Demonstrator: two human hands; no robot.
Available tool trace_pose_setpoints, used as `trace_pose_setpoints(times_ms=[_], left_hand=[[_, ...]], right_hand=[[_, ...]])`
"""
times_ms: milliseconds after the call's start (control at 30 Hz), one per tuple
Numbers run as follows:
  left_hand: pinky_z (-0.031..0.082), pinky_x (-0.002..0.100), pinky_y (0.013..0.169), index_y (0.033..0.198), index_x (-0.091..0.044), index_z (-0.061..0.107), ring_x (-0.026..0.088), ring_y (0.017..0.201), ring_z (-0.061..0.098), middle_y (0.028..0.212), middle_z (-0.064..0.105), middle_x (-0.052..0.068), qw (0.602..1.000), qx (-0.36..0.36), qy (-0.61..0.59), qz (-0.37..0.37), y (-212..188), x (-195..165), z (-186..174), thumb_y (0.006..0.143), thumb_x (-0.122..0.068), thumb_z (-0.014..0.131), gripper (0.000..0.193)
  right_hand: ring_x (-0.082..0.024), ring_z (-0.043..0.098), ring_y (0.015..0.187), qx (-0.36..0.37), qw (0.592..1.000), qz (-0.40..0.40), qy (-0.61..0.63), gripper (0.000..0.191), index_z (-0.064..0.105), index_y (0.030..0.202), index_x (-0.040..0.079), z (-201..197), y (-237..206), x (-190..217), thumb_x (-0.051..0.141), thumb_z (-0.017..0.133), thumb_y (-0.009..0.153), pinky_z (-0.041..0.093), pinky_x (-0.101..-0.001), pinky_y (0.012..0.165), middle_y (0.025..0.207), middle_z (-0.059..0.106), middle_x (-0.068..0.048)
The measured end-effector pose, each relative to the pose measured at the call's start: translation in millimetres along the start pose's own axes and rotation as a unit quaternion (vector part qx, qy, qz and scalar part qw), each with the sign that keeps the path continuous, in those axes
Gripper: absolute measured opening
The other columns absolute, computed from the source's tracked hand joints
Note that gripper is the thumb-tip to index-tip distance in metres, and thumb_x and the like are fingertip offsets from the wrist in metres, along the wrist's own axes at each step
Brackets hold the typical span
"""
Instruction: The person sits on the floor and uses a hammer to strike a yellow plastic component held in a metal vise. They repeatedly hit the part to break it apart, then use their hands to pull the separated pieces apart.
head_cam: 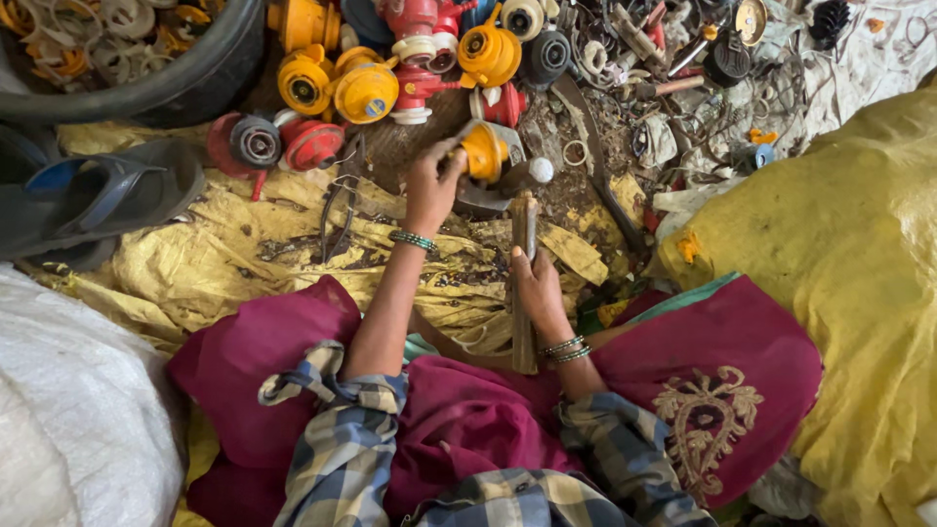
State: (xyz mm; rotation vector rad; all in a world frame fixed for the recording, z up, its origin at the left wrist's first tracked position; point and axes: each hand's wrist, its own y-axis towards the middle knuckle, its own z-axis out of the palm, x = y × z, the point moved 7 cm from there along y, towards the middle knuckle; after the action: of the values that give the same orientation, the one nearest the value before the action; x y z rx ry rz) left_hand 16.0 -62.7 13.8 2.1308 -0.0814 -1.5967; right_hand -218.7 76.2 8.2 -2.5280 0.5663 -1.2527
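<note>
My left hand (432,185) grips a round yellow-orange regulator (485,151) and holds it down on a grey metal block (488,195) on the floor. My right hand (537,285) is closed on the wooden handle of a hammer-like tool (524,234), whose head end points up toward the regulator, a short way below it. A small white round part (541,170) lies just right of the regulator. Both wrists wear green bead bangles.
Several yellow and red regulators (366,90) are heaped at the top. A black tub (185,83) of rings stands top left, with a dark sandal (98,195) below it. Metal scrap (673,59) lies top right. Yellow sacks (859,254) lie right, a white sack (68,420) lower left.
</note>
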Motion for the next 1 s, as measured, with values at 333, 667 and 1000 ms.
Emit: trace_pose_setpoints(times_ms=[333,667,1000], left_hand=[[0.062,0.032,0.064,0.120,0.005,0.068,0.016,0.072,0.075,0.098,0.077,0.016,0.909,0.120,-0.281,-0.283,-13.5,55.1,20.8,0.089,-0.027,0.077,0.045],[0.057,0.044,0.088,0.114,0.004,0.074,0.039,0.100,0.073,0.107,0.074,0.026,0.987,0.091,0.034,-0.129,4.7,31.2,5.1,0.088,-0.036,0.079,0.048],[0.056,0.044,0.087,0.110,0.005,0.074,0.039,0.099,0.072,0.105,0.074,0.026,0.988,0.094,0.047,-0.114,0.1,41.3,11.4,0.087,-0.033,0.080,0.045]], right_hand=[[-0.015,0.064,0.056,0.026,0.999,0.012,0.027,0.035,0.055,0.112,0.003,-2.4,-11.3,22.4,0.031,0.067,0.094,0.057,-0.0321,0.048,0.075,0.067,-0.007],[-0.012,0.069,0.056,-0.141,0.960,-0.238,0.053,0.018,0.060,0.111,0.002,-106.6,-83.1,163.8,0.014,0.060,0.099,0.059,-0.0264,0.047,0.075,0.070,-0.005],[-0.013,0.065,0.055,-0.148,0.946,-0.259,-0.124,0.021,0.059,0.109,0.003,-78.7,-34.4,138.8,0.022,0.063,0.102,0.057,-0.0286,0.045,0.078,0.069,-0.006]])
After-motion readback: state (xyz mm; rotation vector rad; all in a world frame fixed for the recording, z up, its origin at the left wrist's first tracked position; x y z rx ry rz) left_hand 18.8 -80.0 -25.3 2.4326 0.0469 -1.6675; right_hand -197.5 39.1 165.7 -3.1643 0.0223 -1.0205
